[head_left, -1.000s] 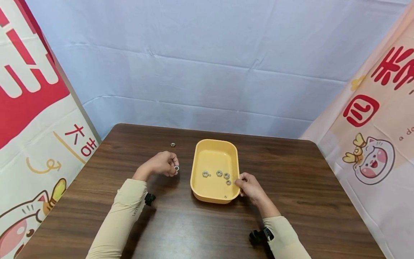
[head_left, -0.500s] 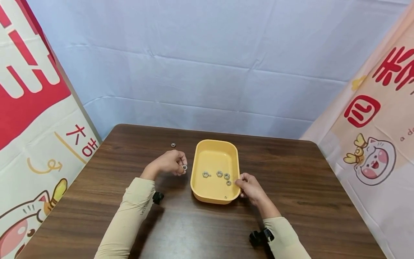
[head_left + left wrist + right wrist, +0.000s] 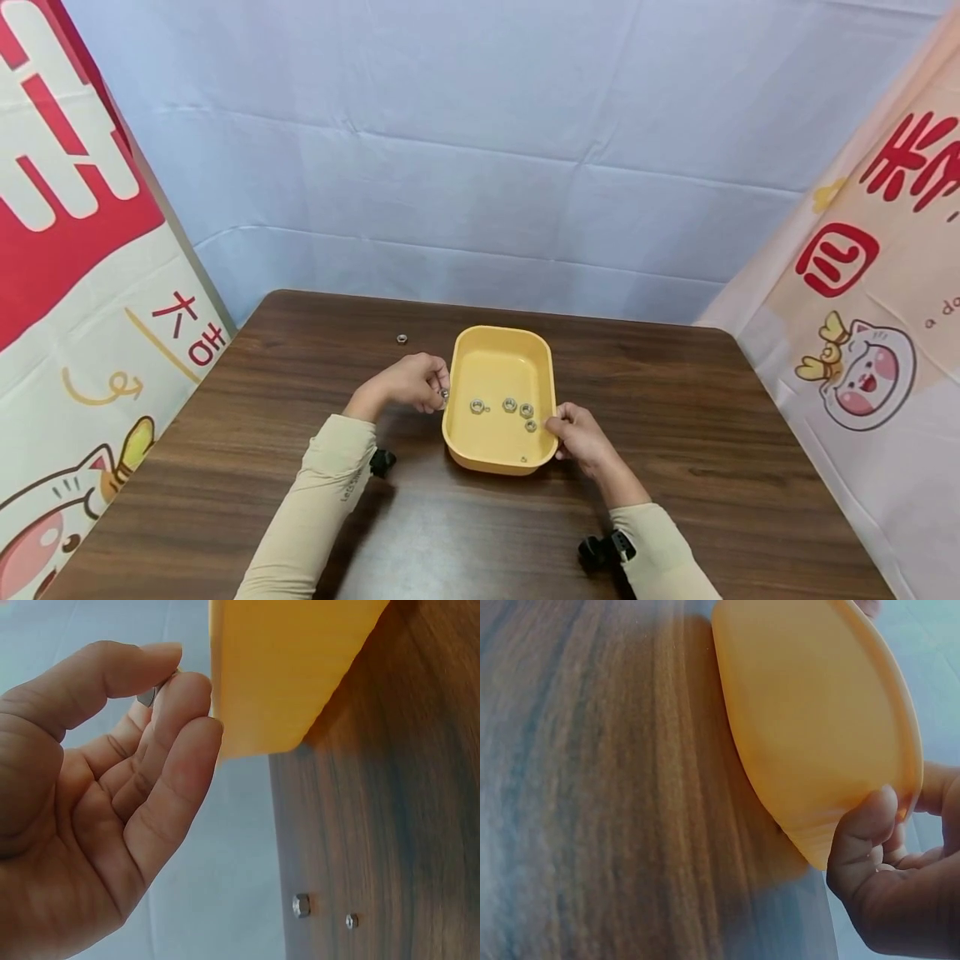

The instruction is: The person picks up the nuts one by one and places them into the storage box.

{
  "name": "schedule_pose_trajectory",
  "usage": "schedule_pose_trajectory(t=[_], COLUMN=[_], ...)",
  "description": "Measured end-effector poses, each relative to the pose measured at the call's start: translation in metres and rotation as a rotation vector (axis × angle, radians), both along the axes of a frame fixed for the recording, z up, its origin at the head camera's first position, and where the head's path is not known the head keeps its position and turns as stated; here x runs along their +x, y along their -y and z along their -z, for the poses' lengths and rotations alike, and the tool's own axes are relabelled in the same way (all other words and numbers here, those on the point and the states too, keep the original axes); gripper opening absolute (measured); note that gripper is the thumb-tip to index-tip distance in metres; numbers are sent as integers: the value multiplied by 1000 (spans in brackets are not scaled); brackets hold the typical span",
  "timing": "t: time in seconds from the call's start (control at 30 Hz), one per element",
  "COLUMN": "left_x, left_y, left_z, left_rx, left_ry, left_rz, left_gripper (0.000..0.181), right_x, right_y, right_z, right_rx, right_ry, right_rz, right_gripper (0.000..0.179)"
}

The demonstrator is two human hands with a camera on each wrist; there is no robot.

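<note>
In the head view my left hand pinches a small metal nut between thumb and fingers, right at the left rim of a yellow plastic tray. The left wrist view shows only an edge of this nut, mostly covered by the fingers. My right hand grips the tray's right wall, thumb over the rim. Inside the tray lie several nuts of different sizes, among them a large nut, another large nut and a tiny nut.
On the brown wooden table, a loose nut lies beyond my left hand. The left wrist view has a larger nut and a smaller nut on the tabletop. A pale cloth hangs behind; printed banners flank both sides.
My left hand has moved right with the pinched nut, from over the table up to the tray's left rim. My right hand and the tray have stayed in place.
</note>
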State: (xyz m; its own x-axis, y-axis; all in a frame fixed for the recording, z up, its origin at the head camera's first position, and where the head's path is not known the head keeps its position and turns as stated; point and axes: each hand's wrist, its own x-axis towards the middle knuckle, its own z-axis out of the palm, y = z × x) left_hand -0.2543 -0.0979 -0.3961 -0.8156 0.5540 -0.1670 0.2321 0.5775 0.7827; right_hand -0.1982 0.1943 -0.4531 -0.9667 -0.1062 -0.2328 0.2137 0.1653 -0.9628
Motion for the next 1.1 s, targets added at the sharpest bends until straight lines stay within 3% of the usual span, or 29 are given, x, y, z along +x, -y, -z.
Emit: schedule_pose_trajectory(t=[0.37,0.6,1.1], left_x=[-2,-4,-7], left_y=[-8,-16,-32], left_z=[-1,-7,-14], left_rx=[-13,-51,-36], left_ry=[56,85,138], left_rz=[-13,24,46], left_gripper=[19,17,14], right_x=[0,-1,-1], right_y=[1,1,-1], right_z=[3,2,5], right_rx=[22,21,-21], right_ry=[-3,5,6], right_rz=[6,7,11], right_gripper=[4,4,5])
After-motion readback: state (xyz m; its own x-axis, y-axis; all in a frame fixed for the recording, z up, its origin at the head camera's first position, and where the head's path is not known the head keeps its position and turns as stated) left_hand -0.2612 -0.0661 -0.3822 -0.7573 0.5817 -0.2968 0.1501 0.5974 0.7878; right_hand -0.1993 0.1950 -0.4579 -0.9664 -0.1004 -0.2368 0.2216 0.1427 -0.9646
